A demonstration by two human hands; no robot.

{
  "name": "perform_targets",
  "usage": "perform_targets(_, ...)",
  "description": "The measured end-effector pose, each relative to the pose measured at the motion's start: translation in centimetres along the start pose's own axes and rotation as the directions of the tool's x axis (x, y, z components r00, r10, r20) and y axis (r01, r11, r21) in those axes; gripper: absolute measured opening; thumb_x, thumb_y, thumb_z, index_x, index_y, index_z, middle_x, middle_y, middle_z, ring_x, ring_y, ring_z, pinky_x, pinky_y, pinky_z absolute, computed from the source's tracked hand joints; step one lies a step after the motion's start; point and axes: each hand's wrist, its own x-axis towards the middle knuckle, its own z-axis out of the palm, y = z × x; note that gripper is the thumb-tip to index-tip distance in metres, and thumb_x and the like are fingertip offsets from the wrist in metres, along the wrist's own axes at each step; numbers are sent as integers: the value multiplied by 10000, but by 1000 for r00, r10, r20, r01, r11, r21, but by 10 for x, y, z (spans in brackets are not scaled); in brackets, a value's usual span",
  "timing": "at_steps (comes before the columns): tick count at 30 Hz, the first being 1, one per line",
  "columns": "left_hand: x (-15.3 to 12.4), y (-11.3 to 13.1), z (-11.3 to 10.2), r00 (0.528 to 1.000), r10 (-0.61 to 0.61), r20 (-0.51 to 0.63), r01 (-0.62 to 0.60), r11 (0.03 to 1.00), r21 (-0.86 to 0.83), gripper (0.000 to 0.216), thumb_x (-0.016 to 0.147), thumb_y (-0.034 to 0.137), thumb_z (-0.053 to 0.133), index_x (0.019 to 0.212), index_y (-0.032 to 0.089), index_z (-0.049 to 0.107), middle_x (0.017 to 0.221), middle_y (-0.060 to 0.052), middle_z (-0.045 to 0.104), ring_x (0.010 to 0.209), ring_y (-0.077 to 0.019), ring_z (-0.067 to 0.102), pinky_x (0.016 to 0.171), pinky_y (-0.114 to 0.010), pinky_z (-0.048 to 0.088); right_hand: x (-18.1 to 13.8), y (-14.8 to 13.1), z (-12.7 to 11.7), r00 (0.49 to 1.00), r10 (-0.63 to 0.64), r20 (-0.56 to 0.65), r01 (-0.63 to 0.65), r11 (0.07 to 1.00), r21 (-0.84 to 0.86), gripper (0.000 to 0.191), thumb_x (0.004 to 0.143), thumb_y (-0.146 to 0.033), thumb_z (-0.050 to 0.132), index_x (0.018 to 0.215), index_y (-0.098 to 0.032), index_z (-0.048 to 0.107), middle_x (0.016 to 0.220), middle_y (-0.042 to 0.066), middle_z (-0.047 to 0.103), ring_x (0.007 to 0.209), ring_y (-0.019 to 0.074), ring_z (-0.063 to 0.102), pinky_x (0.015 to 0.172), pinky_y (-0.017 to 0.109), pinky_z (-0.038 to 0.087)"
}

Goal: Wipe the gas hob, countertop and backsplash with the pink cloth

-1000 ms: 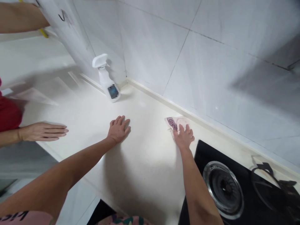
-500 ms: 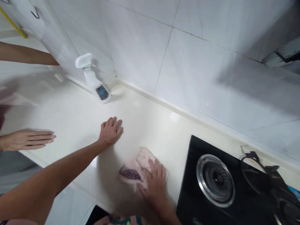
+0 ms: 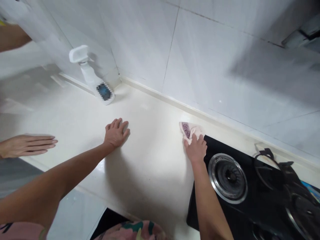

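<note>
- On the pale counter (image 3: 150, 110), up near the wall (image 3: 200, 66) and just beside the far left corner of the black cooktop (image 3: 258, 190), I see the pale pink cloth (image 3: 185, 131), rumpled, its band of dark lettering facing up.
- The right hand (image 3: 196, 150) lies over the near part of the cloth, thumb out to the left, fingers a little bent and slightly apart. From my view I cannot tell whether they pinch the fabric or only press on it, nor whether the hand touches the cooktop.
- The left hand (image 3: 116, 133) rests palm down on the counter, holding nothing, its fingers spread; I read it as a brace.
- Further left, 1 hand of a co-worker (image 3: 31, 146) lies flat, fingers together, well apart from the person's 2 hands.
- Behind the left hand, near the wall corner, I have 1 white spray bottle (image 3: 91, 76), untouched.
- I judge the step in hand to be wiping the counter, with the cloth at the far end of a stroke.
- To my mind, the next move calls for even downward pressure, more cloth flattened under the palm, and a path clear of the cooktop edge.
</note>
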Motion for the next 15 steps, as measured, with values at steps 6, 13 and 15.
perform_targets(6, 0, 1, 0, 1000, 12, 0, -12, 1000, -9, 580, 1052, 498, 348, 1514, 223, 566, 1693, -188, 414, 1589, -357, 297, 1237, -589, 244, -185, 4, -30, 981, -188, -49, 188, 982, 2, 613, 1062, -550, 478, 1491, -131, 602, 1611, 278, 452, 1203, 427, 553, 934, 542, 505)
perform_targets(13, 0, 2, -1, 1000, 15, -4, -16, 999, -40, 562, 1055, 458, 386, 1511, 173, 549, 1692, -216, 401, 1571, -365, 275, 1236, -599, 218, -305, 34, -36, 933, -358, -35, 359, 919, 166, 696, 951, -651, 669, 1528, -273, 578, 1623, 218, 448, 1163, 392, 600, 896, 527, 563)
perform_targets(15, 0, 2, 0, 1000, 12, 1, -12, 999, -41, 568, 1051, 472, 380, 1512, 189, 551, 1691, -200, 412, 1576, -358, 275, 1241, -583, 219, -296, 39, -31, 936, -352, -14, 350, 923, 161, 642, 951, -659, 659, 1488, -310, 623, 1582, 197, 493, 1132, 382, 606, 869, 516, 564)
